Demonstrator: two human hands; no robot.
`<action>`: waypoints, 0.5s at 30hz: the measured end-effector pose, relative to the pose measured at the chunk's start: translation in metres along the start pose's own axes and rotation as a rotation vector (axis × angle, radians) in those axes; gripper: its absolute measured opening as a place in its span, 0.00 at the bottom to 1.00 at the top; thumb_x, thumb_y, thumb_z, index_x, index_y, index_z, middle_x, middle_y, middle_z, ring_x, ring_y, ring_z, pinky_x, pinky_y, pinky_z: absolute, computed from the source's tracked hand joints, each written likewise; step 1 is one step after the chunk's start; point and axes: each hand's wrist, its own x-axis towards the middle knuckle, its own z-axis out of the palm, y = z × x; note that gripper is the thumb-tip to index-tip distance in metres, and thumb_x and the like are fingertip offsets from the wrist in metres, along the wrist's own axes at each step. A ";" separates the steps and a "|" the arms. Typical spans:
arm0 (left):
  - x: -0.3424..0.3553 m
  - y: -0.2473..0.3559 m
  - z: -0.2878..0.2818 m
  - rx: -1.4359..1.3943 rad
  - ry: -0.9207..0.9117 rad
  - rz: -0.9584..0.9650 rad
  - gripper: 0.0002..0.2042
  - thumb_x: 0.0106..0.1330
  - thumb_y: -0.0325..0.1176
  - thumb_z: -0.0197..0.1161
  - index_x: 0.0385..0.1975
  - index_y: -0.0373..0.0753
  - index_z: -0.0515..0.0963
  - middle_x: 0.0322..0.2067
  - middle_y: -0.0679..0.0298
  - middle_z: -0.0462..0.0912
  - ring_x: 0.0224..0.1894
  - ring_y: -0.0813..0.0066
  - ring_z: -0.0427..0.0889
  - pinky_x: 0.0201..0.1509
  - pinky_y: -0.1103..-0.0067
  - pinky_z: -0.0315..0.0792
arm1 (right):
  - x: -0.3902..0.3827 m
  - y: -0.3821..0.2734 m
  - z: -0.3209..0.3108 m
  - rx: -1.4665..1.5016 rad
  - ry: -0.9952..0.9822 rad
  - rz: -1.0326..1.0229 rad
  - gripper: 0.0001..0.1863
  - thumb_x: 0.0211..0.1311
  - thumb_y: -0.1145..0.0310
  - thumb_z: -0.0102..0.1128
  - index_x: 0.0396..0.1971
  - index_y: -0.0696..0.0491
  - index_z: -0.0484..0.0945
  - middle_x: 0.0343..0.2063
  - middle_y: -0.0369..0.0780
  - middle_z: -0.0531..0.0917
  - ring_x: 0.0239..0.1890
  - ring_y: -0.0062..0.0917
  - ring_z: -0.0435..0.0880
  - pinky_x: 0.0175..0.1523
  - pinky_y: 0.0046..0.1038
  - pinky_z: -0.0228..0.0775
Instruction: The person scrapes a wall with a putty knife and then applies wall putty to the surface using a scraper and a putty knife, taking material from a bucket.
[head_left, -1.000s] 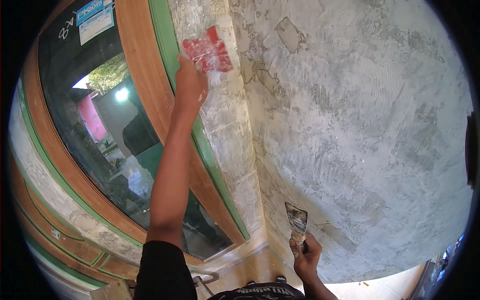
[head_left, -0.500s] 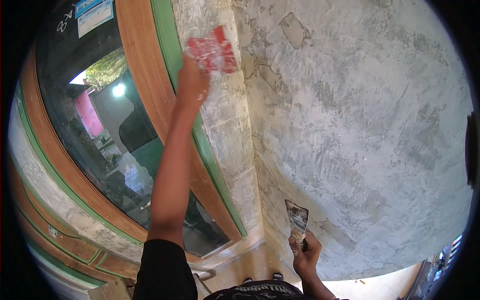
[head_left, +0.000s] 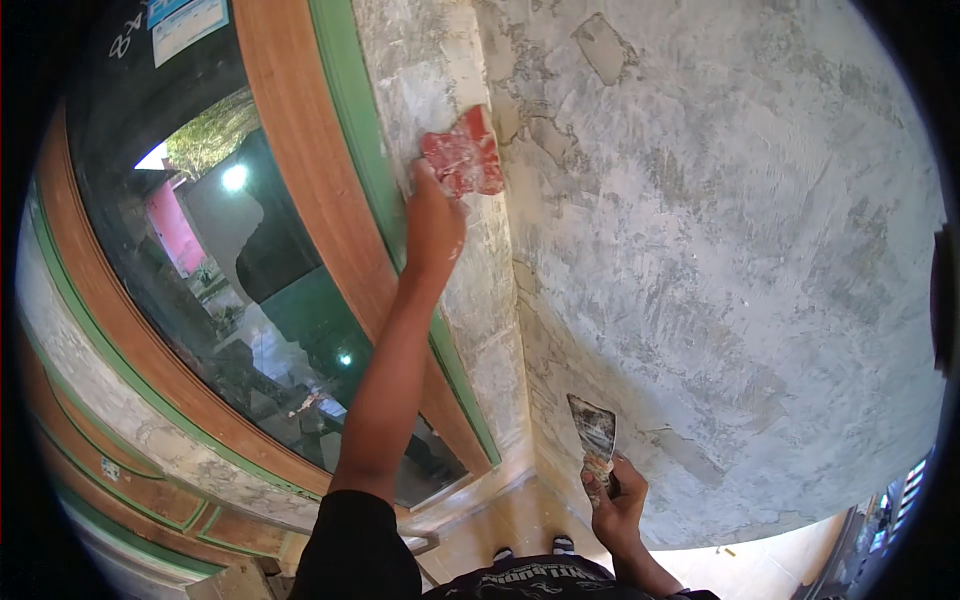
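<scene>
My left hand grips a red flat spreader smeared with white filler, held against the narrow plastered wall strip between the green door or window trim and the inside corner. Lower down, my right hand is closed on the handle of a putty knife, its blade raised and coated with dark and pale residue, in front of the large mottled grey wall.
A wood-framed glass pane with a sticker lies on the left, with wooden panels below it. My feet stand on the tiled floor by the corner. A dark object is at the far right edge.
My left hand and the red spreader have moved down and to the right along the narrow strip. My right hand stays at about the same height with the putty knife.
</scene>
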 end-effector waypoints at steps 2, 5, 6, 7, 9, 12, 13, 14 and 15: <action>-0.001 0.000 0.003 0.147 -0.052 -0.182 0.26 0.52 0.17 0.55 0.53 0.30 0.58 0.39 0.42 0.77 0.44 0.43 0.76 0.45 0.64 0.71 | 0.000 0.006 0.002 0.021 0.037 -0.052 0.14 0.55 0.77 0.60 0.42 0.63 0.76 0.30 0.40 0.76 0.31 0.20 0.74 0.34 0.19 0.64; -0.018 -0.005 -0.021 0.090 0.174 0.049 0.27 0.52 0.16 0.54 0.55 0.29 0.56 0.40 0.40 0.76 0.44 0.43 0.76 0.45 0.63 0.71 | -0.005 0.003 -0.001 0.027 0.061 0.002 0.14 0.55 0.77 0.60 0.41 0.63 0.75 0.29 0.40 0.76 0.30 0.19 0.72 0.33 0.20 0.63; -0.024 -0.002 -0.026 0.043 0.152 0.045 0.28 0.52 0.15 0.53 0.56 0.28 0.55 0.41 0.38 0.75 0.43 0.42 0.76 0.43 0.62 0.71 | -0.005 0.005 -0.002 0.025 0.068 0.005 0.14 0.55 0.77 0.60 0.41 0.63 0.75 0.29 0.40 0.76 0.30 0.19 0.72 0.33 0.20 0.63; -0.021 0.003 -0.023 0.036 0.146 0.046 0.28 0.52 0.15 0.53 0.56 0.28 0.55 0.41 0.38 0.75 0.43 0.42 0.76 0.43 0.62 0.71 | -0.004 0.010 -0.005 -0.014 0.070 0.012 0.13 0.55 0.76 0.60 0.41 0.63 0.75 0.28 0.39 0.75 0.29 0.19 0.72 0.32 0.20 0.62; -0.015 0.006 -0.018 -0.010 0.015 -0.088 0.27 0.54 0.16 0.53 0.56 0.28 0.55 0.39 0.38 0.76 0.42 0.41 0.76 0.42 0.62 0.72 | -0.006 0.012 -0.003 -0.066 0.050 0.028 0.13 0.55 0.76 0.60 0.41 0.63 0.75 0.28 0.39 0.75 0.28 0.18 0.71 0.32 0.20 0.61; -0.005 -0.004 0.011 0.056 0.008 0.077 0.27 0.55 0.17 0.52 0.57 0.28 0.54 0.35 0.38 0.77 0.39 0.40 0.77 0.41 0.60 0.71 | -0.009 0.008 0.003 0.005 0.080 -0.054 0.12 0.55 0.76 0.60 0.40 0.63 0.75 0.26 0.39 0.75 0.26 0.18 0.69 0.29 0.20 0.60; -0.003 -0.007 0.014 0.054 0.013 0.073 0.27 0.55 0.17 0.52 0.57 0.28 0.54 0.35 0.38 0.77 0.39 0.40 0.77 0.41 0.60 0.71 | -0.011 0.007 0.003 -0.014 0.087 -0.048 0.12 0.55 0.76 0.60 0.39 0.63 0.75 0.26 0.38 0.75 0.26 0.18 0.69 0.29 0.20 0.59; -0.001 -0.005 0.016 0.110 -0.030 -0.022 0.27 0.56 0.17 0.52 0.57 0.29 0.53 0.34 0.38 0.77 0.38 0.39 0.77 0.41 0.59 0.72 | -0.012 0.007 0.002 -0.033 0.101 -0.041 0.11 0.55 0.75 0.60 0.38 0.62 0.76 0.25 0.38 0.75 0.25 0.18 0.69 0.29 0.20 0.59; 0.000 -0.004 0.018 0.166 -0.072 -0.117 0.27 0.56 0.18 0.52 0.57 0.30 0.52 0.32 0.38 0.78 0.37 0.39 0.77 0.40 0.59 0.72 | -0.013 0.007 0.002 -0.038 0.105 -0.043 0.11 0.55 0.75 0.60 0.38 0.62 0.76 0.25 0.38 0.75 0.25 0.18 0.69 0.29 0.20 0.59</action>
